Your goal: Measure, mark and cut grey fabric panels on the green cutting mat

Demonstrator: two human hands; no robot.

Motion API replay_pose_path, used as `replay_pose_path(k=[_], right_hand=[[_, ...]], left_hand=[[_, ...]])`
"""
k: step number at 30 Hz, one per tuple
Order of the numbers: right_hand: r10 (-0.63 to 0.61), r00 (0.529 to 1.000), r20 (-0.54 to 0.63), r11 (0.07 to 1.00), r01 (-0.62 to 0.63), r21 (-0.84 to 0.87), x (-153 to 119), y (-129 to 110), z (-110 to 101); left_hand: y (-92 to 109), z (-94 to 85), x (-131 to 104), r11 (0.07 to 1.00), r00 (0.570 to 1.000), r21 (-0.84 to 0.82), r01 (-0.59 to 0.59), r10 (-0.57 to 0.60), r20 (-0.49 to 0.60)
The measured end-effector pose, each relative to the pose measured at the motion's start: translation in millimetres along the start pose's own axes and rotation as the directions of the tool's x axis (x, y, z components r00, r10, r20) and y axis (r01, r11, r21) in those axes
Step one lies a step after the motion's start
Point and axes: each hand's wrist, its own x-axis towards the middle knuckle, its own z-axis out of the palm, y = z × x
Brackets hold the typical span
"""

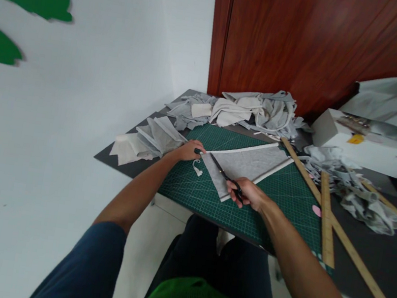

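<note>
A grey fabric piece [246,163] with white edge strips lies flat on the green cutting mat [186,182]. At its left corner, my left hand [189,150] is closed, with its fingertips pinching the cloth. Something small and dark shows by those fingers, too small to name. My right hand [247,192] is wrapped round the handles of black scissors [225,175]. Their blades point up and left over the fabric, towards the left hand. Just below the left fingertips, a small curled white scrap [197,170] rests on the mat.
Folded cloth pieces [159,138] lie left of the mat. A heap of fabric scraps [256,110] runs along the back, with another scrap pile [357,187] at right. Wooden rulers [327,223] cross the mat's right side. A white box [371,142] stands behind them.
</note>
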Motion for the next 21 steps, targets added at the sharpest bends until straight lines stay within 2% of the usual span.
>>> replay_pose_path(k=[6,13,21], right_hand=[[0.081,0.995,0.063,0.991,-0.088,0.104,-5,-5,25],[0.105,0.993,0.061,0.984,-0.113,0.14,-10,-4,32],[0.121,0.992,0.016,0.984,-0.122,0.127,-3,-11,44]], left_hand=[[0,3.0,0,1.0,1.0,-0.02,0.009,-0.009,-0.019],[-1,6.0,-1,0.999,0.999,-0.032,0.036,-0.037,-0.025],[-8,7.3,1,0.997,1.0,-0.083,0.009,-0.011,-0.016]])
